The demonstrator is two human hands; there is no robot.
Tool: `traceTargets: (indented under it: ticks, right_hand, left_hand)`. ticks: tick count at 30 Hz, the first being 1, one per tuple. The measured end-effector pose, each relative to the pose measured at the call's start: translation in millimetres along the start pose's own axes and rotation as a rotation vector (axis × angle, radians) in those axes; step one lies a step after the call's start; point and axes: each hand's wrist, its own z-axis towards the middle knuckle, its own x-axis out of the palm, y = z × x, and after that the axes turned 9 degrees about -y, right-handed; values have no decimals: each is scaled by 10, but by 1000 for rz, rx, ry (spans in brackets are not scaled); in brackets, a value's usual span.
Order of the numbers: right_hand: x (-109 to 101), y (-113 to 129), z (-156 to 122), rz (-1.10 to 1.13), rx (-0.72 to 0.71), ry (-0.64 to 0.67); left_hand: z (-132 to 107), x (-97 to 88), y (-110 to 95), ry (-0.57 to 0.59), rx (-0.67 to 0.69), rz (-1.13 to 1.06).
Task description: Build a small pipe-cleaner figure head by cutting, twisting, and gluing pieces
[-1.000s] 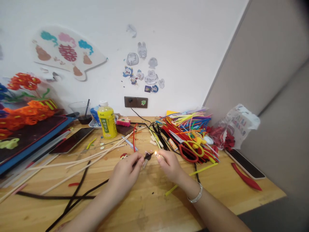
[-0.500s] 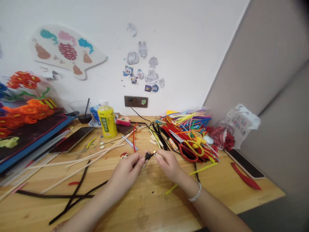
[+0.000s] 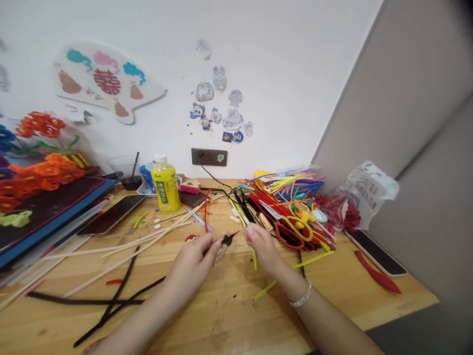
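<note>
Black chenille stem (image 3: 225,240) in left hand (image 3: 194,257)

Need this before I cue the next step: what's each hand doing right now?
Left hand: closed, holding a small black pipe-cleaner piece.
Right hand: fingers pinched; cannot tell whether it holds anything.

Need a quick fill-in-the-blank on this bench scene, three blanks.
The silver bracelet is on the person's ____ wrist.
The left hand pinches a small ____ pipe-cleaner piece.
The plastic bottle has a ____ cap.

Missing words: right; black; white.
</note>
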Motion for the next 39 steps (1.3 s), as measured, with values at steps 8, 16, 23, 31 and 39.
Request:
traceTargets:
  ticks: [8,16,23,31,39]
  right_hand:
    - [22,114,26,69,102,-100]
    - [49,118,-12,23,41,-101]
    - [40,90,-3,-30,-19,-77]
    - [-21,138,43,-23,-18,-185]
    - [-133,112,133,16,40,-366]
  left_hand:
    - [-7,14,38,-2,28,86]
    - [-9,-6,22,26,32,215]
    - [57,-90,65,79,93,277]
    - [213,-435,245,-70,273,526]
    - [237,-573,325,-165,263,619]
